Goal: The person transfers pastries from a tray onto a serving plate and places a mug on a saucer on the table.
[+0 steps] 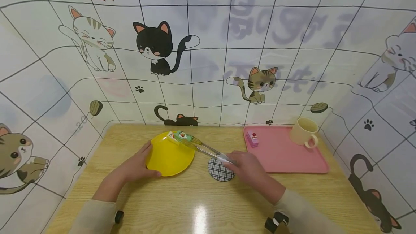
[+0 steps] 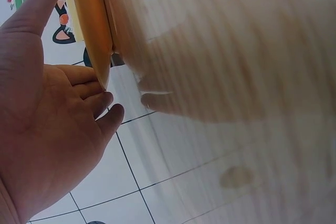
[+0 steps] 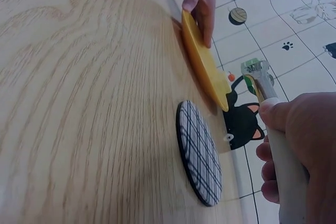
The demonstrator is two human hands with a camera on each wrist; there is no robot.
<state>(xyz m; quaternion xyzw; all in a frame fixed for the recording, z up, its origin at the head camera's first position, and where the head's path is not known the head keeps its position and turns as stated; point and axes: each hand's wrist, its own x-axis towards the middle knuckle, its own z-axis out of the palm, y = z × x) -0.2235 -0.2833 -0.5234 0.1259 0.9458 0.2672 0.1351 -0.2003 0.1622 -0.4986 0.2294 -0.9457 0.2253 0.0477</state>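
My left hand [image 1: 138,163] curves around the left edge of a yellow plate [image 1: 169,158], with the thumb at the near rim and the fingers at the far side. My right hand [image 1: 247,167] grips metal tongs [image 1: 212,151] by their white handle. A small green toy cake slice [image 1: 182,135] with a red-and-white top sits between the tong tips, above the plate's far part; the right wrist view shows this green slice [image 3: 252,66] raised off the plate. Beside it, a yellow toy cake slice [image 1: 172,137] with a pale top rests on the plate, partly hidden.
A round plaid coaster [image 1: 221,170] lies under the tongs near my right hand. To the right, a pink tray [image 1: 281,158] bears a purple toy cake slice [image 1: 252,138] and a cream mug [image 1: 303,131]. Cat-printed sheeting [image 1: 211,64] walls the wooden table [image 1: 175,205] at the back and sides.
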